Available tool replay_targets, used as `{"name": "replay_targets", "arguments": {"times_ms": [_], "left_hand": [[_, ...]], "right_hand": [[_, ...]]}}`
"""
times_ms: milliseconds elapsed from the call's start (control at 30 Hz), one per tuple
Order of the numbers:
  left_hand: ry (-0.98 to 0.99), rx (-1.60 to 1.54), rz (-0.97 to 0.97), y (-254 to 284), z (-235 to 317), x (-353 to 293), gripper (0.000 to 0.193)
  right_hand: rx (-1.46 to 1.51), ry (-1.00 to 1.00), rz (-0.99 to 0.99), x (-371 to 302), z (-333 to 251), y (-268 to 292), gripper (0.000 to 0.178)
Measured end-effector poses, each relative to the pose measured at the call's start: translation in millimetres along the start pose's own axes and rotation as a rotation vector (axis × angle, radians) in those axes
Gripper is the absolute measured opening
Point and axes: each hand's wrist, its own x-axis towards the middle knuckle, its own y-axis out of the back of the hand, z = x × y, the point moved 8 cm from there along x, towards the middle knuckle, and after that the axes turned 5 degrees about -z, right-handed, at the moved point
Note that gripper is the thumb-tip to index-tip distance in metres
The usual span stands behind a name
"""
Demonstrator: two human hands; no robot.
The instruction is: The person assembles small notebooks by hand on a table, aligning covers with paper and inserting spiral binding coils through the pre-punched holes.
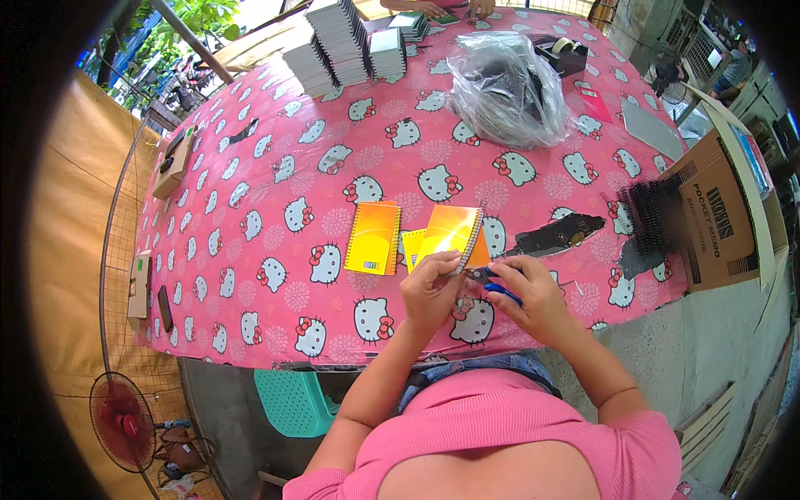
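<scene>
Orange notebook held between our hands, its spiral edge being worked.

Our left hand (429,287) grips the orange spiral notebook (454,237) by its lower edge, tilted up off the tabletop (250,250); our right hand (533,296) is clenched around a blue-handled tool (497,289) at the foot of the wire spine. Just left of the hands lies another orange notebook (373,238), flat. Farther off sit a clear plastic bag (504,87) and stacked notebooks (342,46).
</scene>
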Motion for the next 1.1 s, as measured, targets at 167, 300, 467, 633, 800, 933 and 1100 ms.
{"name": "replay_targets", "arguments": {"times_ms": [167, 300, 467, 633, 800, 933, 1100], "left_hand": [[0.045, -0.092, 0.045, 0.9, 0.3, -0.5, 0.019], [-0.201, 0.132, 0.056, 1.8, 25.7, 3.0, 0.017], [-0.236, 0.269, -0.110, -5.3, 12.1, -5.2, 0.018], [-0.196, 0.803, -0.523, -31.7, 37.1, 11.5, 0.067], [-0.140, 0.863, -0.684, -41.7, -1.6, 10.5, 0.086], [-0.159, 0.915, -0.660, -43.4, -6.6, 7.5, 0.086], [-0.151, 0.864, -0.649, -41.5, -3.6, 8.0, 0.084]], "right_hand": [[0.170, -0.027, -0.073, 4.2, 8.7, -12.7, 0.036], [1.650, -0.793, -0.599, -30.0, 47.4, -76.7, 0.035], [0.564, -0.468, -0.670, -27.9, 59.9, -50.8, 0.034], [0.024, -0.106, -0.186, 13.8, 85.3, 11.9, 0.035], [-0.303, 0.066, -0.036, 48.3, 94.0, 10.4, 0.036], [-0.525, 0.154, -0.109, 55.9, 94.2, 0.3, 0.038], [-0.634, 0.200, -0.116, 56.8, 91.7, -1.3, 0.038]]}}
